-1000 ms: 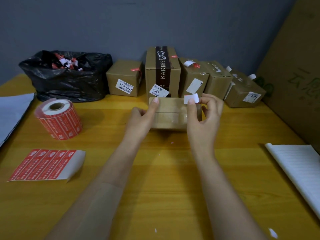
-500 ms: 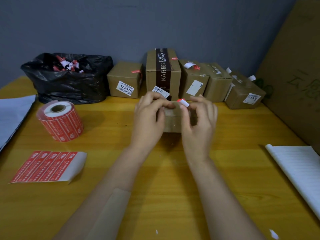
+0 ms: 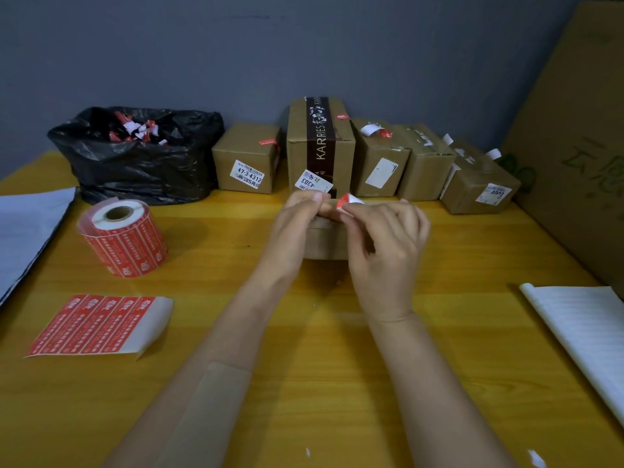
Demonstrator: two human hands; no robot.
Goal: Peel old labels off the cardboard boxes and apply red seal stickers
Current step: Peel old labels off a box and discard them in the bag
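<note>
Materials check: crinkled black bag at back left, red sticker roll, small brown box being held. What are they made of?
Crinkled black bag: thin plastic film, glossy; its sharp creases catch the light.
Red sticker roll: printed paper labels with a slight sheen, wound on a brown core, likely cardboard.
Small brown box: kraft cardboard, matte, with a crisp folded edge.

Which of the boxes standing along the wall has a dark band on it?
The tallest box, second from the left; only its dark band reads KARRIES.
</note>
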